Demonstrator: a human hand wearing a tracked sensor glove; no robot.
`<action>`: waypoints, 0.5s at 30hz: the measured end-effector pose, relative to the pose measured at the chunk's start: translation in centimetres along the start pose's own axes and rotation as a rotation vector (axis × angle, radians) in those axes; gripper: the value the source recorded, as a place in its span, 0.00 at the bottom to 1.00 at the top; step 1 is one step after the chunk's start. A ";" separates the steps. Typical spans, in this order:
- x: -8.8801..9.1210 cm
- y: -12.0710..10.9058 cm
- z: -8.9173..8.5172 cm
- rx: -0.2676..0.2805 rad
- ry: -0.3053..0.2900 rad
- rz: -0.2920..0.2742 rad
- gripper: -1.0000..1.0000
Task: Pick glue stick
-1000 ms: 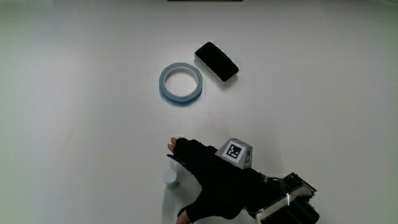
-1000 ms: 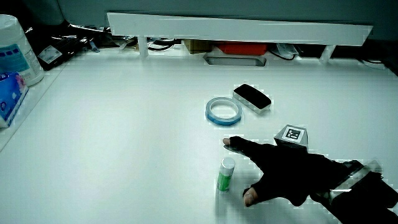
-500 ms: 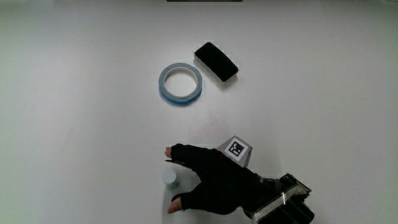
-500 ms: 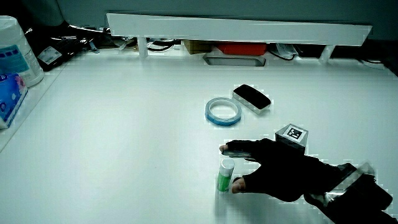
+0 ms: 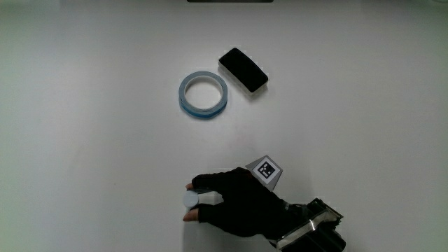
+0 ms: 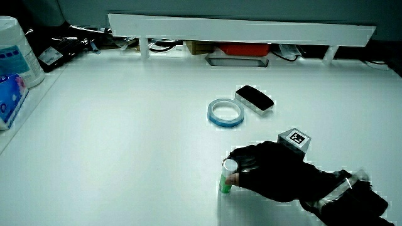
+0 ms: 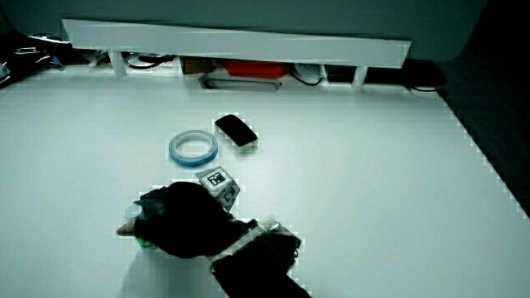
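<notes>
The glue stick [image 5: 190,201] stands upright on the white table, green-bodied with a white cap, nearer to the person than the tape roll. In both side views the glue stick [image 6: 227,176] [image 7: 132,218] shows between the fingertips. The gloved hand [image 5: 200,199] is wrapped around it, thumb and fingers closed on its sides; the hand [image 6: 233,173] [image 7: 137,220] carries a patterned cube [image 5: 266,170] on its back. The stick's base still rests on the table.
A blue-and-white tape roll [image 5: 203,93] and a black eraser-like block [image 5: 243,69] lie farther from the person. A low white partition [image 6: 239,28] stands at the table's edge, with a white container [image 6: 15,50] near one corner.
The hand slid toward the glue stick and its spread fingers curled in, closing around the stick. The stick has not moved.
</notes>
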 end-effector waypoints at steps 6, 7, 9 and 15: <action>0.3 -0.2 -0.1 0.078 0.011 0.047 0.80; 0.4 -0.2 -0.1 0.082 0.017 0.027 0.81; 0.4 -0.3 -0.2 0.104 0.025 0.043 0.84; 0.5 -0.2 -0.4 0.117 0.043 0.064 0.93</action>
